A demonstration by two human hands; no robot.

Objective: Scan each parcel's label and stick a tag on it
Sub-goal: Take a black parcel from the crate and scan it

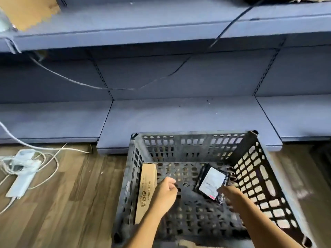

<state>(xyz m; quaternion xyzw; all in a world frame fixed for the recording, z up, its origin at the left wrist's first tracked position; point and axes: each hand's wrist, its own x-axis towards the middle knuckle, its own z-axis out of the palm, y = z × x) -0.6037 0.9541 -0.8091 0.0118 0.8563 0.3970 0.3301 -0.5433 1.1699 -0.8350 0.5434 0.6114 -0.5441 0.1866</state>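
Where the wooden floor [71,194] meets the blue shelf [179,119], items run as follows.

- **Far left:** white power strip [23,169], cables looped, on the floor, well apart from the work.
- **Centre:** black lattice crate [193,136], on the floor against the shelf edge.
- **Inside, against the crate's left wall:** cardboard box [146,190], standing on edge; no label shows on the face seen.
- **Left hand** [166,194]: inside the crate just beside the box, fingers [172,182] curled toward the palm. Whether they pinch anything small cannot be told.
- **Right of centre, on the crate floor:** dark-wrapped parcel [202,179], tilted, white label [212,183] face up.
- **Right hand** [231,196]: at the parcel's near edge, blurred; grip or mere touch cannot be told.

Step in hand, as judged: fetching the parcel out for scanning.

Handling advice: take it by the wrapped edge with the thumb clear of the label. Lift it level so the print stays flat and readable, and avoid snagging the wrap on the lattice.
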